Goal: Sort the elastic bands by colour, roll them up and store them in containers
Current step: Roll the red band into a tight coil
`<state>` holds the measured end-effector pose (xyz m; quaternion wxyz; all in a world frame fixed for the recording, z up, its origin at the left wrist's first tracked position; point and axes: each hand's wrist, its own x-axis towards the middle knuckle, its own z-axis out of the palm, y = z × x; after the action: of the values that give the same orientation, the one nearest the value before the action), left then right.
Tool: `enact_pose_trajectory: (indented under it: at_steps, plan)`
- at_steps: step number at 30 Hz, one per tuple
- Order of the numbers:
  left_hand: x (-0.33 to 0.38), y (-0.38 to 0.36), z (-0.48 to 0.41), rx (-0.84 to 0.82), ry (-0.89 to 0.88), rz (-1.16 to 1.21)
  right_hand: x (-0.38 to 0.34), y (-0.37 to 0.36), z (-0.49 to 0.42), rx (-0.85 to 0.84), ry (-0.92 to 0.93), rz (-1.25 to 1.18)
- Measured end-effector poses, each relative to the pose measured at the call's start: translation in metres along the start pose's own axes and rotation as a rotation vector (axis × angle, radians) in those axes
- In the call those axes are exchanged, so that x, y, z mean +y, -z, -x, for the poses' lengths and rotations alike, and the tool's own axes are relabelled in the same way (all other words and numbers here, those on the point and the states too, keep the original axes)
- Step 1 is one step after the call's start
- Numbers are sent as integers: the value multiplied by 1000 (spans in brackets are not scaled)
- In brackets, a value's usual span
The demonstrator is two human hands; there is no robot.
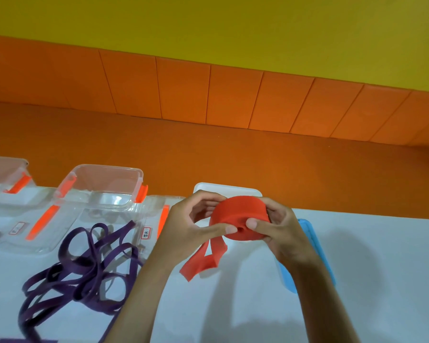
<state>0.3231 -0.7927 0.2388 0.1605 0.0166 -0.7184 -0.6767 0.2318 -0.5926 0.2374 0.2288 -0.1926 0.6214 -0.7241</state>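
Observation:
I hold a thick roll of red elastic band (pixel 238 211) above the white table with both hands. My left hand (pixel 191 219) grips its left side, thumb on the front. My right hand (pixel 278 224) grips its right side, thumb pressed near the roll's centre hole. A short loose tail of the red band (pixel 203 261) hangs down under the roll. A tangle of purple elastic band (pixel 84 271) lies loose on the table at the lower left. A clear open container with orange clips (pixel 104 186) stands behind the purple band.
A second clear container (pixel 8 177) sits at the far left. Clear lids with orange strips and labels (pixel 47 224) lie flat on the white table (pixel 382 268). A white container (pixel 233 190) shows behind my hands, a blue lid (pixel 315 248) under my right wrist. An orange bench backs the table.

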Motion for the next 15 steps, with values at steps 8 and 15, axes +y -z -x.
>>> enact_pose_trajectory:
  at_steps: [8, 15]
  plan:
    - [15, 17, -1, -95, -100, -357, -10, 6, 7, -126, 31, 271]
    - [7, 18, 4, -89, 1, -293, -12, 12, 8, -69, 76, 186]
